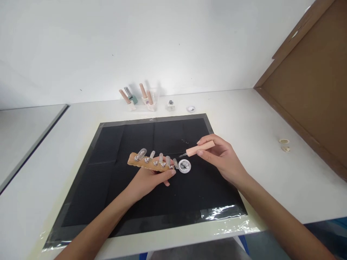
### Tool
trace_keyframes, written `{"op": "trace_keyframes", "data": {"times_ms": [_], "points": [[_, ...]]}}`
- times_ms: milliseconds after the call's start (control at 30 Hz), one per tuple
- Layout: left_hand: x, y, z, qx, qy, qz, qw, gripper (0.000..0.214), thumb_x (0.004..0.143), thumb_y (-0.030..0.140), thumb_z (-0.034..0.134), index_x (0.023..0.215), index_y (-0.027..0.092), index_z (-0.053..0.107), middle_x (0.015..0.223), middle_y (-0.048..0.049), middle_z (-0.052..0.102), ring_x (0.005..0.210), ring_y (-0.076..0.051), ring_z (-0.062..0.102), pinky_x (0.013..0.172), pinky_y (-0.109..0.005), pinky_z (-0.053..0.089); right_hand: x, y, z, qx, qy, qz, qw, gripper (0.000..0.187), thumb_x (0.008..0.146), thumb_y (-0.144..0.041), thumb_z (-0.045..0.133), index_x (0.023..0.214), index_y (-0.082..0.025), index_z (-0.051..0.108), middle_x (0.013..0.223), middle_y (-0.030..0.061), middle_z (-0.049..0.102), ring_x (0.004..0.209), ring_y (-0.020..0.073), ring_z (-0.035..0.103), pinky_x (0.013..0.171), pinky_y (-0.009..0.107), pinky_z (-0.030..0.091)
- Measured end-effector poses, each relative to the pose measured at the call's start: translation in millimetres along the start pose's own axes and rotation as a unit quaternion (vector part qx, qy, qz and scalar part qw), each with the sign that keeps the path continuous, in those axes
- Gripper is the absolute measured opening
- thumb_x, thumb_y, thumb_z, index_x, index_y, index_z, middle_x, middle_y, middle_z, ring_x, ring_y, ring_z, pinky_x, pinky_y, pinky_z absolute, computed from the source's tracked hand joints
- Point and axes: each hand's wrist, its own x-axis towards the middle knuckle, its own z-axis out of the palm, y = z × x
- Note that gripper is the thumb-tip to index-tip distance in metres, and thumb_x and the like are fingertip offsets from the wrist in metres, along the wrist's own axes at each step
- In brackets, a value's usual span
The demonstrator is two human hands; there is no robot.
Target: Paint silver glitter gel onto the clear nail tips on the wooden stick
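My left hand [150, 179] is closed around a tan strip holder [135, 160] that carries several clear nail tips [141, 153], held a little above a black mat [114, 180]. My right hand [221, 157] pinches a pink-handled tool [200, 147] like a pen; its thin tip points left and down toward a small round silver dish [184, 166] lying on the mat just right of the strip's end. The dish holds small shiny bits.
At the back of the white table [257, 119] stand more pink-handled tools in a small holder [148, 97], a tiny jar [170, 105] and a small round lid [191, 108]. Two little rings [284, 144] lie at the right. A brown board [311, 79] leans at the right.
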Motion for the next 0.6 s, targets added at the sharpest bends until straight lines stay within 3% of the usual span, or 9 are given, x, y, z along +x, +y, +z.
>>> {"op": "trace_keyframes", "data": {"times_ms": [200,333,467,600], "points": [[1.0,-1.0,-12.8,-0.083,0.002,0.005,0.997,0.030,0.074,0.037,0.070,0.097,0.018,0.065,0.103,-0.0052,0.061,0.096,-0.020,0.058,0.075,-0.031,0.057,4.7,-3.1,-0.9,0.042,0.034,0.003,0.999,0.020,0.076,-0.031,0.071,0.092,-0.023,0.063,0.077,-0.0007,0.064,0.074,0.0156,0.061,0.068,0.029,0.048],[1.5,14.5,-23.2,-0.118,0.003,0.006,0.993,0.033,0.076,0.035,0.069,0.104,0.019,0.064,0.115,-0.0060,0.061,0.107,-0.021,0.056,0.089,-0.037,0.054,13.3,-24.8,-5.4,0.049,0.036,-0.035,0.998,0.014,0.078,-0.030,0.070,0.087,-0.022,0.063,0.078,0.0001,0.065,0.076,0.0164,0.062,0.072,0.031,0.049],[1.9,43.6,-24.7,-0.072,-0.009,0.076,0.994,0.031,0.080,0.037,0.065,0.105,0.019,0.063,0.115,-0.0051,0.059,0.108,-0.022,0.055,0.089,-0.040,0.054,21.8,-56.2,-12.9,0.036,0.011,-0.121,0.992,0.012,0.082,-0.027,0.067,0.073,-0.021,0.063,0.085,0.0012,0.062,0.080,0.0151,0.059,0.073,0.028,0.047],[-3.0,56.7,-17.7,-0.010,-0.011,0.147,0.989,0.023,0.083,0.035,0.060,0.099,0.018,0.062,0.108,-0.0041,0.057,0.095,-0.019,0.057,0.085,-0.037,0.054,20.8,-68.9,-14.7,-0.001,0.033,-0.168,0.985,0.009,0.087,-0.032,0.060,0.084,-0.023,0.060,0.088,0.0011,0.056,0.077,0.0150,0.054,0.070,0.028,0.045]]}}
